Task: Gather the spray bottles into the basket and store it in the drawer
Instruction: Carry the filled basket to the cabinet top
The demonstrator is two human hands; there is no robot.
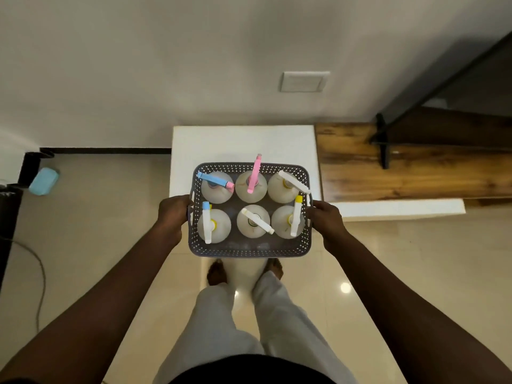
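A grey perforated basket (246, 249) hangs in the air in front of me, above the floor and my feet. Several white spray bottles stand upright inside it in two rows, among them one with a blue head (214, 180), one with a pink head (254, 174) and one with a white head (257, 220). My left hand (173, 212) grips the basket's left handle. My right hand (327, 217) grips its right handle. No drawer shows in this view.
A low white cabinet top (241, 144) lies just beyond the basket, against the wall. A wooden bench top (401, 167) with a black bracket runs to the right. A light-blue object (43, 180) and a cable (38, 273) lie on the glossy tiled floor at left.
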